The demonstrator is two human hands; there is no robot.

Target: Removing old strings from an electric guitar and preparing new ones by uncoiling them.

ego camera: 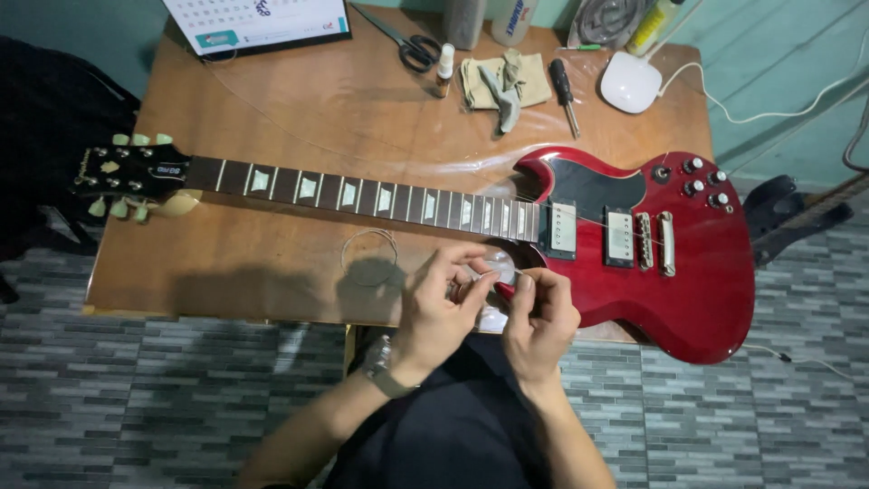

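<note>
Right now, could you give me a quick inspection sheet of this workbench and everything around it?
Surface: wooden table, clear plastic sheet on it.
Job's things: red electric guitar lying flat, headstock to the left; coiled guitar string near the neck.
Clutter: scissors, screwdriver, cloth, small bottle, desk calendar.
Fingers: left hand and right hand pinch something thin together at the guitar's edge; blurred.
Cables: white cable from a white device.
Surroundings: grey tiled floor, green wall.

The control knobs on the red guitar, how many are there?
4, clustered on the red guitar body's far right: control knobs at. None seem hidden.
</note>
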